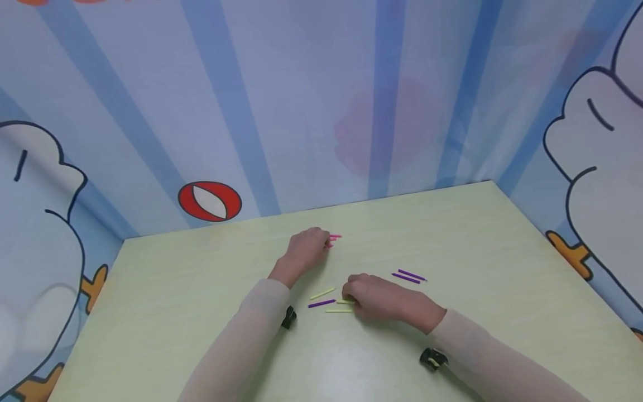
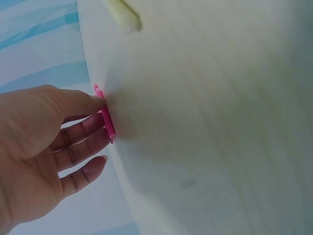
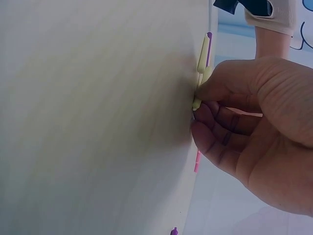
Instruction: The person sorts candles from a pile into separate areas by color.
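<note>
Toward the back of the table, my left hand (image 1: 307, 247) pinches a thin pink candle (image 2: 107, 119) between thumb and fingertips. Other pink candles (image 1: 336, 236) show just beyond those fingers in the head view. Nearer the front, my right hand (image 1: 378, 297) holds the end of a yellow candle (image 3: 197, 104) between thumb and fingers, low at the tabletop. Beside it lie a purple candle (image 1: 321, 304), a slanted yellow candle (image 1: 322, 293) and another yellow candle (image 1: 339, 311). The right fingers partly hide the held candle in the head view.
Two purple candles (image 1: 406, 278) lie side by side to the right, behind the right hand. The pale table (image 1: 201, 290) meets a blue striped backdrop (image 1: 311, 111) along its back edge. Printed panels stand at both sides.
</note>
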Tool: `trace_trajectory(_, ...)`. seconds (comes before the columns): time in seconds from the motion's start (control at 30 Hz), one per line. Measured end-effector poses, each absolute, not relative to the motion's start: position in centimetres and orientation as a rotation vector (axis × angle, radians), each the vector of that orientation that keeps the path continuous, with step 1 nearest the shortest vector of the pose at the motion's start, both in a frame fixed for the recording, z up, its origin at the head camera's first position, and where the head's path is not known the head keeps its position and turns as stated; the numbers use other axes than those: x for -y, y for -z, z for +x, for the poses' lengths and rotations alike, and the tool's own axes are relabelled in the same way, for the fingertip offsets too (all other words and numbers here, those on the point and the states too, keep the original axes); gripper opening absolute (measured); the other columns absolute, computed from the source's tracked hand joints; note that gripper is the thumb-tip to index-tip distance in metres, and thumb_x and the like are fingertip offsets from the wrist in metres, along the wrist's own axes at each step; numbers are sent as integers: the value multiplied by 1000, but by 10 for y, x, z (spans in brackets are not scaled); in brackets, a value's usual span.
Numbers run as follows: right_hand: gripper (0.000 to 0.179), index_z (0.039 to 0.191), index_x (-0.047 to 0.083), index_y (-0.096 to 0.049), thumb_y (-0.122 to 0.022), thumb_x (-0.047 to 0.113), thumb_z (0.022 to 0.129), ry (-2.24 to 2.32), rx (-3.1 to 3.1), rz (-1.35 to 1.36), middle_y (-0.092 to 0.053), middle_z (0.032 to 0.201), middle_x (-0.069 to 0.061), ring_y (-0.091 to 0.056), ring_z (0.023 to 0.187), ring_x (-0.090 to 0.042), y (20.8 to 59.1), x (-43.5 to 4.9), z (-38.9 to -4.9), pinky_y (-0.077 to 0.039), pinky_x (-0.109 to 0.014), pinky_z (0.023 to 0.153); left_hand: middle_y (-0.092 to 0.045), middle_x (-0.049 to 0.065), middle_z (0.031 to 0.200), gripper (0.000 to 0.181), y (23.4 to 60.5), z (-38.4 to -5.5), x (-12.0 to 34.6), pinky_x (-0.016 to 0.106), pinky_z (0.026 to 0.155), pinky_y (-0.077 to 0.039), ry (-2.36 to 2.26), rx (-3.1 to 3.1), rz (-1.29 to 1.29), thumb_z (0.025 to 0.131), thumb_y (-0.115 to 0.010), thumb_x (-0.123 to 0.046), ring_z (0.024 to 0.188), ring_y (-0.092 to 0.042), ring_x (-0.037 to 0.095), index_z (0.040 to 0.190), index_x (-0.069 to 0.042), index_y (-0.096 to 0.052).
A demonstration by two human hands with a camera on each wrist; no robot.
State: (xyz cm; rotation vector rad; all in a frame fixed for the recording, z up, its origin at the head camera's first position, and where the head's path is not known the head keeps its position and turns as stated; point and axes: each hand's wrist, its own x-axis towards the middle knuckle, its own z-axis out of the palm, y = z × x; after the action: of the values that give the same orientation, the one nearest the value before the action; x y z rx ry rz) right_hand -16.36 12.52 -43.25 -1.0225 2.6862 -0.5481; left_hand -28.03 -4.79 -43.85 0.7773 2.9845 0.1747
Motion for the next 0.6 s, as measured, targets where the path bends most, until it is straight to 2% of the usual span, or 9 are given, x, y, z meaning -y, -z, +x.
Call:
trace_trajectory(0.2, 17, 98, 5, -71, -64, -4, 86, 543, -2687, -997, -62, 88, -3, -52, 77, -11, 432, -124, -163, -49, -28, 75, -64, 2, 87, 7, 439, -274, 54, 35, 72, -53, -169, -2987, 795, 97, -67, -16, 79, -58, 17, 99, -11, -71)
trace_trajectory(0.47, 18, 100, 6, -72, -65, -3, 86, 537, -2689, -976, -62, 89, 0, -53, 78, -11, 434, -123, -164, -50, -28, 77, -62, 3, 83, 5, 440, -263, 68, 34, 68, -52, -179, -3040, 860, 95, -66, -11, 75, -57, 17, 94, -10, -72)
trace_trajectory(0.6, 18, 100, 7, -73, -65, -2, 87, 536, -2691, -972, -61, 89, 1, -53, 78, -10, 434, -122, -165, -50, -29, 77, -63, 4, 88, 6, 437, -254, 73, 35, 69, -53, -192, -3061, 898, 94, -66, -9, 79, -60, 18, 96, -10, -72)
